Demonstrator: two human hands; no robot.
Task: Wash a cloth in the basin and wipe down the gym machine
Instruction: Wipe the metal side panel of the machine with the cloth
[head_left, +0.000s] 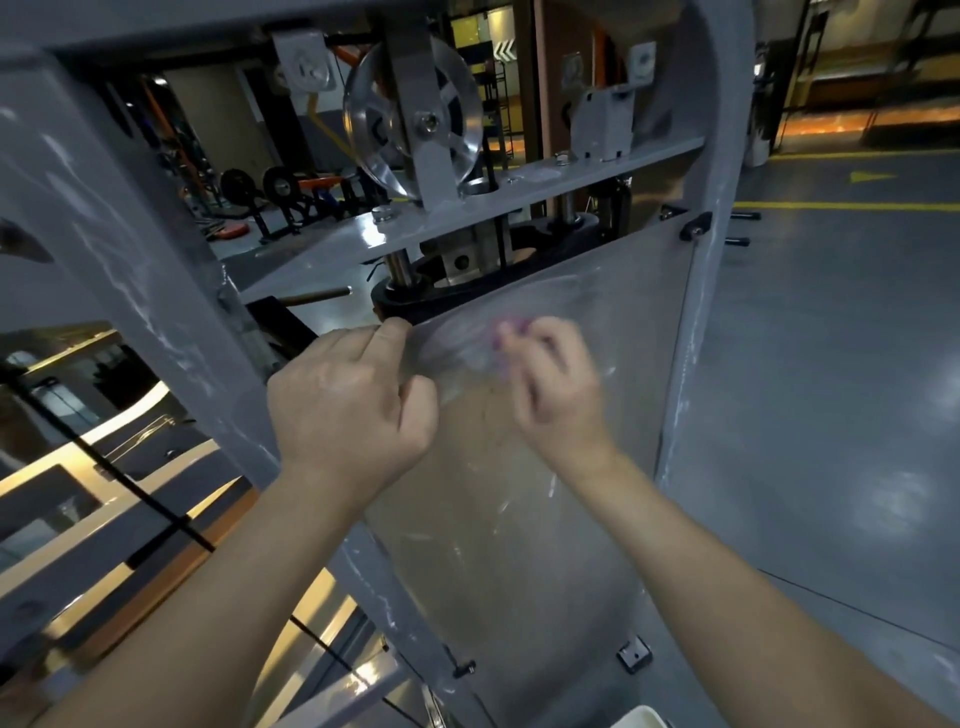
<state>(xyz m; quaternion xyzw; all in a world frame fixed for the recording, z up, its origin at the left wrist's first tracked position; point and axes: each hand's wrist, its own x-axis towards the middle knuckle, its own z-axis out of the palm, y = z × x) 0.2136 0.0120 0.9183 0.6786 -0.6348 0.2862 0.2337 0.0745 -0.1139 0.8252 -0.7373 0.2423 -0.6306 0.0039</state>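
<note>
Head view: a person's two bare forearms reach up to a grey gym machine (130, 249), seen close from below.
Machine frame: painted grey metal uprights and a flat crossbar, smooth and glossy, marked with pale streaks and smears.
Shield panel (545, 493): a clear plastic sheet with a straight top edge, fixed between the uprights by small black clips; scuffed, smeared and reflective.
Pulley (413, 117): a round, spoked wheel of bright metal or clear plastic, held in a grey bracket with a bolt at the hub.
Guide rods: polished steel cylinders that pass down through the crossbar into a black block behind the panel.
Left hand (353, 400): fingers curled, the thumb and forefinger pinching the top edge of the shield panel at its left end.
Right hand (550, 379): blurred; fingers bent and closed round the cloth, against the face of the panel.
Cloth (506, 332): a small pinkish-purple wad, soft-looking, mostly hidden in the right hand; it lies on the upper part of the panel, near the left hand.
Floor (831, 364): smooth grey coating with a sheen, painted with yellow lines and a yellow arrow.
Background: black weight plates and orange-framed equipment.
Writing: none legible.
</note>
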